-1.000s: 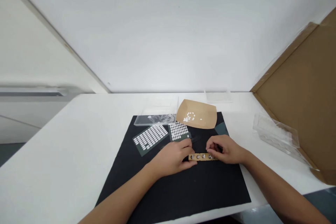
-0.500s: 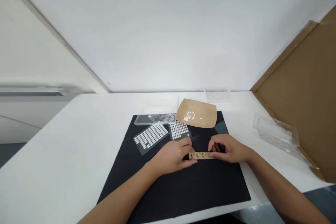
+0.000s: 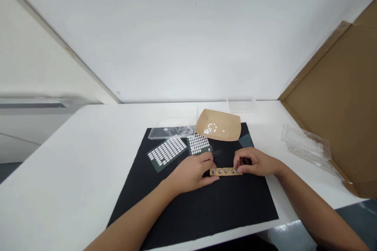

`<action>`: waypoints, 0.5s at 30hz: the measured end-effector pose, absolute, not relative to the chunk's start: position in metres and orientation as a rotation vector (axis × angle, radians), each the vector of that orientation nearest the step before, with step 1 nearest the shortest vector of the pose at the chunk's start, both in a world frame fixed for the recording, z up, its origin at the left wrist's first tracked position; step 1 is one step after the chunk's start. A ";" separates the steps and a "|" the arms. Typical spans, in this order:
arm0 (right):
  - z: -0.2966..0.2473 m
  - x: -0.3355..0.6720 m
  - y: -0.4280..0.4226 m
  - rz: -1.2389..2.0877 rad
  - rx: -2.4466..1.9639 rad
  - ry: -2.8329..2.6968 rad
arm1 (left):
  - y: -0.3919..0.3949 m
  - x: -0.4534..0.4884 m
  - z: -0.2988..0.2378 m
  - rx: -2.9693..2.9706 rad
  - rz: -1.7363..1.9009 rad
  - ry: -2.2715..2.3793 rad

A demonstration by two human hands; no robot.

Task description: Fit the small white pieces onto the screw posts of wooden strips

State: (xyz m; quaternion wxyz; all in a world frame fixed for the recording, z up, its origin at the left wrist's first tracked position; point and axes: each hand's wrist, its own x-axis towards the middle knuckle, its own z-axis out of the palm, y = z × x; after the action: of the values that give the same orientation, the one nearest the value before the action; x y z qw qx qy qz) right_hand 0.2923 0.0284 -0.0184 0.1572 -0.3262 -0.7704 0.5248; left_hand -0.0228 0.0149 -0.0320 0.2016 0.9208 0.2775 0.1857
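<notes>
A narrow brown card strip with several small shiny studs along it lies on the black mat. My left hand grips its left end, fingers curled. The strip's right end is pinched by my right hand. Just behind my hands lie two dark sheets covered in white dots, the larger sheet on the left and the smaller sheet beside it. A thin dark tool-like object lies between them and my hands.
A brown paper tray with a few white bits stands at the mat's back edge. A clear plastic box sits to its left, another clear box at the right. Cardboard leans at the right. The white table ends near me.
The view has drifted slightly; the hands and strip keep the same hold. My right fingers have shifted a little along the strip's right end.
</notes>
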 end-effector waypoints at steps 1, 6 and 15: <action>-0.018 0.293 0.028 1.495 -0.918 -2.222 | 0.015 -0.023 -0.032 2.572 0.516 0.775; -0.016 0.295 0.029 1.456 -0.890 -2.272 | 0.015 -0.023 -0.031 2.569 0.512 0.779; -0.013 0.293 0.030 1.318 -0.868 -2.367 | 0.016 -0.023 -0.031 2.572 0.499 0.784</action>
State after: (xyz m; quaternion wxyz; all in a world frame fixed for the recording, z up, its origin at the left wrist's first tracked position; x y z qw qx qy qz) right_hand 0.2928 0.0295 -0.0130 0.1480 -0.3018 -0.8228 0.4583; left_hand -0.0230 0.0157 -0.0315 0.2019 0.9211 0.2808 0.1789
